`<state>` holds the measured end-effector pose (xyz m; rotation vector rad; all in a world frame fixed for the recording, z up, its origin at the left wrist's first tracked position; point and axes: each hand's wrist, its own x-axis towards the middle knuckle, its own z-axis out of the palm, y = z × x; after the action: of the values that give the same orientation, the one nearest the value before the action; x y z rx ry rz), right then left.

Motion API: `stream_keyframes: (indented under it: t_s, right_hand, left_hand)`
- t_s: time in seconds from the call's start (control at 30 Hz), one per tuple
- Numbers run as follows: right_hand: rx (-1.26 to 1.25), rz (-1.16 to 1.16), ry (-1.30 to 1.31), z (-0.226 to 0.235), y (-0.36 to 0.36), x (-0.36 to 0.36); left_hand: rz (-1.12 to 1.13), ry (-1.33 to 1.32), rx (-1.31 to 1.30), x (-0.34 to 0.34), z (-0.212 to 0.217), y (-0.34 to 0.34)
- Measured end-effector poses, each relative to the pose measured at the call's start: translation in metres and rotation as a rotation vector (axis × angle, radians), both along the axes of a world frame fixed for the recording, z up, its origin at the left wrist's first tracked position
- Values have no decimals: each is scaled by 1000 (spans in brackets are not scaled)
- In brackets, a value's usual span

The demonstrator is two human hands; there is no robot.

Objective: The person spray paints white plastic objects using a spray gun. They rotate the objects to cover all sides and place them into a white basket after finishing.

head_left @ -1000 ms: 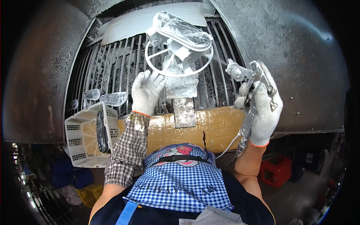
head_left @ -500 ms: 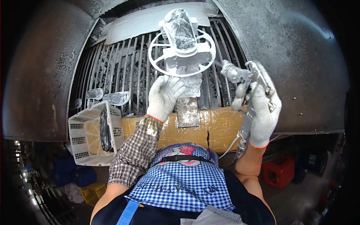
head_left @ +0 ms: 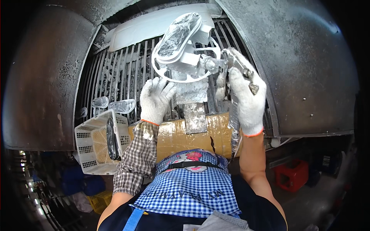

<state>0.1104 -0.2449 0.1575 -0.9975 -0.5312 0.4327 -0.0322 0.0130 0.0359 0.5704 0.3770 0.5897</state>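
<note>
A long oval, sole-shaped piece (head_left: 179, 36) rests on white blocks above a white spoked turntable wheel (head_left: 189, 80). Its rim is pale, and crinkled clear film covers its middle. Beside the near left part of the wheel is my gloved left hand (head_left: 155, 101), fingers spread and holding nothing; whether a fingertip touches the rim I cannot tell. My gloved right hand (head_left: 248, 96) grips a grimy silver spray gun (head_left: 211, 64). The gun's nozzle points left at the piece, over the wheel's right side, and its hose hangs down from the hand.
Under the wheel lies a grate of metal bars (head_left: 133, 73), walled by dusty panels (head_left: 308, 77) on both sides. At left stands a white plastic basket (head_left: 86, 148) holding a dark oval piece. Several film-covered oval pieces (head_left: 122, 106) lie behind it. Taped cardboard (head_left: 173, 133) edges the front.
The wheel and the piece on it have turned clockwise. My right hand has brought the spray gun left, closer to the piece. My left hand has shifted slightly left, its fingers spread wider.
</note>
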Motion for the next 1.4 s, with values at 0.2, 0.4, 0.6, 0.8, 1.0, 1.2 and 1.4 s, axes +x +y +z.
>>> stream_keyframes:
  t_s: [0.2, 0.4, 0.6, 0.8, 1.0, 1.2, 1.4]
  right_hand:
    - [7, -142, -105, -12, 19, 23]
    - [25, -213, -119, -6, 19, 40]
    - [40, -241, -136, -5, 12, 34]
    - [-76, -115, -227, -6, 13, 18]
    - [-27, 20, -23, 7, -3, -2]
    - [-36, -168, 11, 3, -19, -11]
    - [-69, -174, 14, -10, -34, -14]
  left_hand:
    - [23, 13, 12, 2, -1, 18]
    - [28, 56, 8, 6, 11, 21]
    - [10, 43, 58, 6, 7, 34]
    - [17, 56, 17, 6, 5, 35]
    - [-25, 50, -21, 7, 15, -4]
    - [-179, 48, -62, 16, -5, -33]
    - [-64, 93, -115, 29, -14, -25]
